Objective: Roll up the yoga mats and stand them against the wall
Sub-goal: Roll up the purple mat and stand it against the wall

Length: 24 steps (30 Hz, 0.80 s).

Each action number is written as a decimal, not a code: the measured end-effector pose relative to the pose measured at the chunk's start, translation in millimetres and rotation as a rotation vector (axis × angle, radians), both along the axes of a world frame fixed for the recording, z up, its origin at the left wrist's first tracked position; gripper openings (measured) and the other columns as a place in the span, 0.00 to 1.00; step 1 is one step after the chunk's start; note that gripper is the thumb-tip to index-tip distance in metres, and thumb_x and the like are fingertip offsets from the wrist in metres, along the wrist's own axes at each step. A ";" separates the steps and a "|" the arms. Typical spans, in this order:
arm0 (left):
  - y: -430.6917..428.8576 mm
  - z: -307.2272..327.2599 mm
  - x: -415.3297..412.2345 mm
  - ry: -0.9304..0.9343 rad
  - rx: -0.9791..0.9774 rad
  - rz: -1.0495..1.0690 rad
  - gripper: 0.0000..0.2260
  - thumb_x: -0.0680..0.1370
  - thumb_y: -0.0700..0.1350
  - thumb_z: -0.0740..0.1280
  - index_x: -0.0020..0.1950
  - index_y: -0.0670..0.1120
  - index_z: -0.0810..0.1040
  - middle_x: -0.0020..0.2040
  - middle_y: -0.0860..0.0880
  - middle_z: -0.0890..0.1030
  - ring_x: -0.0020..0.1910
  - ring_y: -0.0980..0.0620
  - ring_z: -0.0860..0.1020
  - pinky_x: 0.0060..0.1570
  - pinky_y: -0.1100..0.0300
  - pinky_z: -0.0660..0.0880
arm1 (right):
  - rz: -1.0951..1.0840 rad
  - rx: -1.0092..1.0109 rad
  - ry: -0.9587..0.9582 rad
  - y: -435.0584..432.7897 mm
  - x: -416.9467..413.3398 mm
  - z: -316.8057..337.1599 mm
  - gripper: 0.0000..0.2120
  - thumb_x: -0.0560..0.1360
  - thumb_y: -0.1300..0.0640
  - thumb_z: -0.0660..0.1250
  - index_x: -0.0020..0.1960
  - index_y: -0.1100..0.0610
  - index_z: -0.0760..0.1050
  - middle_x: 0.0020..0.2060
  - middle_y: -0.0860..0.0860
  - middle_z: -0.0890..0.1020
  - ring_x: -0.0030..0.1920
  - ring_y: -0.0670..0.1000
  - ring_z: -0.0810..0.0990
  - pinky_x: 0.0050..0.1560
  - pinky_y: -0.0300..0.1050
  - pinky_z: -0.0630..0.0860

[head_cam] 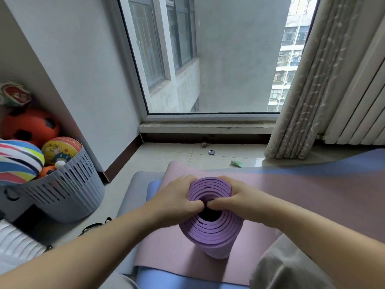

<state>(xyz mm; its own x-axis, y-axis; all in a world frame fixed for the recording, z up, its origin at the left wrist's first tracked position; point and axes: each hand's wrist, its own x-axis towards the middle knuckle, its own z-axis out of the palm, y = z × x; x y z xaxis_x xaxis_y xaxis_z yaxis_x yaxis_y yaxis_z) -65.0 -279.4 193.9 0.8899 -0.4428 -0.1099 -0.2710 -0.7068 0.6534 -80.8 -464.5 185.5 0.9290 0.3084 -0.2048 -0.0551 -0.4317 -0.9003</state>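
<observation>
Head view, one rolled mat (210,231) upright, left hand (175,202) and right hand (239,201), grip curled round its top

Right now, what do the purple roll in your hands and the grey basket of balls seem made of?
The purple rolled mat looks like soft matte foam: its spiral end shows thick layers. The grey basket seems moulded plastic, smooth-finished: its wall has even, cut-through slots.
</observation>
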 end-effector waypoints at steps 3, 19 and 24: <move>2.4 -2.5 -18.1 -0.230 -0.030 -0.006 0.19 0.70 0.46 0.66 0.60 0.50 0.75 0.53 0.53 0.74 0.53 0.58 0.73 0.56 0.67 0.69 | 0.092 -0.032 -0.003 0.8 -13.2 5.3 0.17 0.73 0.56 0.72 0.58 0.45 0.72 0.46 0.43 0.81 0.45 0.39 0.80 0.43 0.34 0.76; 33.8 -12.1 -25.8 -0.946 0.169 -0.567 0.10 0.77 0.38 0.60 0.57 0.48 0.68 0.57 0.50 0.79 0.58 0.50 0.75 0.61 0.58 0.69 | 0.419 -0.541 -0.558 -6.4 4.0 9.7 0.23 0.65 0.46 0.78 0.57 0.42 0.73 0.42 0.39 0.78 0.42 0.39 0.76 0.45 0.33 0.70; 46.0 -9.5 -17.3 -0.967 0.249 -0.152 0.10 0.67 0.48 0.64 0.45 0.49 0.70 0.44 0.50 0.74 0.43 0.50 0.70 0.43 0.56 0.68 | 0.501 -0.575 -0.865 1.2 9.7 -8.0 0.38 0.65 0.41 0.76 0.68 0.39 0.58 0.60 0.45 0.67 0.49 0.47 0.75 0.48 0.43 0.74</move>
<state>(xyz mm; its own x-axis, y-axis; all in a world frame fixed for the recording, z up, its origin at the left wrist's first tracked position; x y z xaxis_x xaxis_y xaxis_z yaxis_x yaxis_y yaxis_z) -82.3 -233.4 184.4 0.5819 -0.6218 0.5241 -0.7050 -0.7070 -0.0560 -71.1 -463.3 177.4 0.6269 0.7500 0.2112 0.7782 -0.5895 -0.2166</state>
